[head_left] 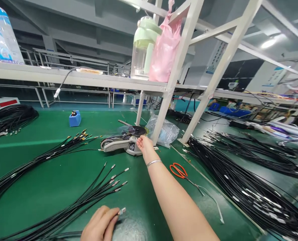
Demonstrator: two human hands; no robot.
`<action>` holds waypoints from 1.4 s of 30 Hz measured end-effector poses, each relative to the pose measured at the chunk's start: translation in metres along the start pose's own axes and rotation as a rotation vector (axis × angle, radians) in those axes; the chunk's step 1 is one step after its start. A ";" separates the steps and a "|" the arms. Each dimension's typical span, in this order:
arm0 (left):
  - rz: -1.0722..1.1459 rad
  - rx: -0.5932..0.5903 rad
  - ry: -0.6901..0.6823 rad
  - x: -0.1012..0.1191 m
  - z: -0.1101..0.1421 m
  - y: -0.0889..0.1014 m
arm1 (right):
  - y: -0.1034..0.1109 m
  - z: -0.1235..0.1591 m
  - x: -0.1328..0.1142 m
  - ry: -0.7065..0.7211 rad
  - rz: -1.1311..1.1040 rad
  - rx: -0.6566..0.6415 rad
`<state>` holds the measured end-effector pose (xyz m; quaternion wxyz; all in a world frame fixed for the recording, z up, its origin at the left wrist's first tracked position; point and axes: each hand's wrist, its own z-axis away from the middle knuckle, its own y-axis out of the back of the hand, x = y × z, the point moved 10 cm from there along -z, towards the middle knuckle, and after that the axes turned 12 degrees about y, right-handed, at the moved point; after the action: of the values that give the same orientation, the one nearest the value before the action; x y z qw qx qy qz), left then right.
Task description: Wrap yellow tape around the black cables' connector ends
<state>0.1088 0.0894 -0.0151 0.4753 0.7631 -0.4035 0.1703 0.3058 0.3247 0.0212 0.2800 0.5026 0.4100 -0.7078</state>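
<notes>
My left hand [100,223] is at the bottom edge, its fingers pinched on a black cable just behind the silver connector [122,211]. My right hand [145,146] reaches far forward to a grey tape dispenser [116,146] with a dark round disc on top. Its fingers are curled together at the dispenser's right side; whatever they hold, if anything, is too small to make out. Left of my left hand, a bunch of black cables [88,197] lies with its silver connector ends fanned out. A second black cable bundle [50,152] with yellowish tips lies farther back.
Orange-handled scissors [180,171] lie right of my right forearm. A small blue holder [74,119] stands at the back left. Clear plastic bags [165,132] rest by the white shelf post [174,73]. More black cables [229,177] cover the right side. A shelf [88,78] crosses overhead.
</notes>
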 end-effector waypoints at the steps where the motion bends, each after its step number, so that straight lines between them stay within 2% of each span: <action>1: 0.031 -0.035 0.046 0.000 -0.002 0.002 | -0.001 0.003 -0.003 0.014 0.004 0.006; 5: 0.116 -0.042 0.342 -0.012 -0.006 0.015 | 0.002 0.029 -0.011 0.071 0.013 -0.029; 7: 0.155 -0.054 0.444 -0.016 -0.004 0.015 | 0.012 0.060 -0.006 0.094 0.013 -0.104; 9: 0.186 -0.052 0.503 -0.018 -0.002 0.017 | 0.029 0.104 0.010 0.078 0.026 -0.225; 13: 0.209 -0.024 0.471 -0.012 0.000 0.022 | 0.073 0.199 0.060 0.022 0.167 -0.448; 15: 0.192 -0.007 0.401 -0.004 0.000 0.024 | 0.089 0.229 0.079 0.001 0.237 -0.478; 17: 0.158 0.014 0.320 0.005 0.000 0.026 | 0.092 0.245 0.087 -0.007 0.242 -0.495; 21: 0.077 0.040 0.178 0.021 0.002 0.030 | 0.084 0.254 0.083 0.011 0.176 -0.515; 24: 0.058 0.051 0.125 0.029 0.003 0.033 | 0.082 0.256 0.083 0.000 0.134 -0.516; 32: 0.086 0.057 0.070 0.037 0.004 0.038 | 0.078 0.265 0.088 -0.028 0.003 -0.519; 42: 0.063 0.081 0.044 0.037 0.006 0.040 | 0.077 0.264 0.089 -0.022 -0.018 -0.520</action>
<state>0.1000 0.0587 0.0292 0.4471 0.7647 -0.4095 0.2182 0.2107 0.0597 -0.0437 0.3980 0.4024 0.5794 -0.5865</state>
